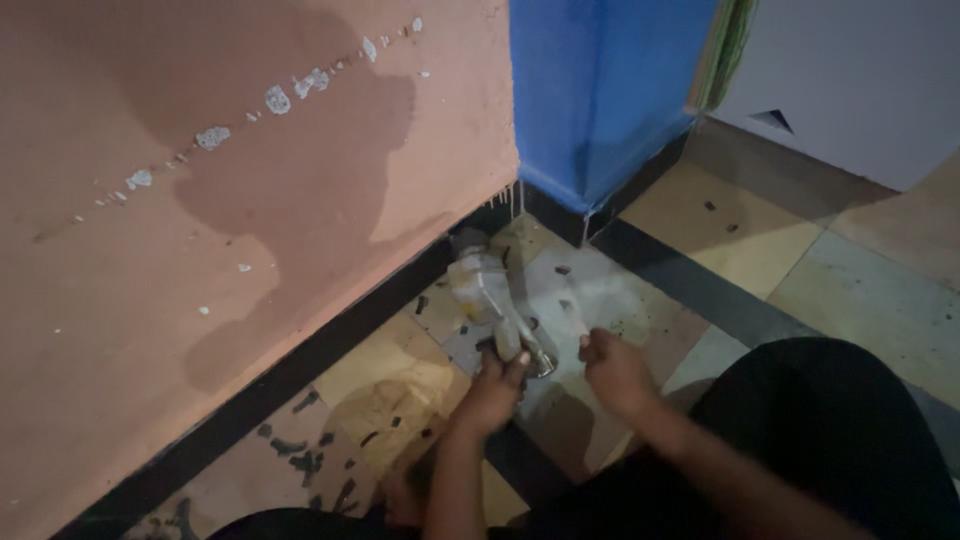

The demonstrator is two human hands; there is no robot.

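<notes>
1. While the person crouches low over the floor, the left hand [493, 393] sits just below the foot of the blue pillar [600, 95], its fingers curled together around the lower end of a pale, smeared tool [497, 303]
2. The pale tool runs from that grip up towards the pillar's base, and its wider upper end lies on the floor close to the pillar's bottom corner; what kind of tool it is cannot be told in the dim light
3. A small metal ring-like part [541, 365] shows right beside the left hand's fingertips, on the side away from the orange wall; whether it touches the hand is unclear
4. The right hand [615, 370] lies below the pillar too, just beside the left hand, its fingers closed together on a thin whitish stick [579, 325] that points up towards the pillar
5. Both hands rest over a grey-white smeared patch [590, 290] of the tiled floor [720, 235], which spreads out from the pillar's foot
6. The orange wall [200, 200] meets the pillar at its left edge, with chipped white spots in a slanting line and a dark skirting strip [300, 365] along its base
7. Dark flecks are scattered over the yellowish tiles below the pillar and along the skirting
8. The person's dark-clothed knee [830, 420] fills the corner well below and right of the pillar
</notes>
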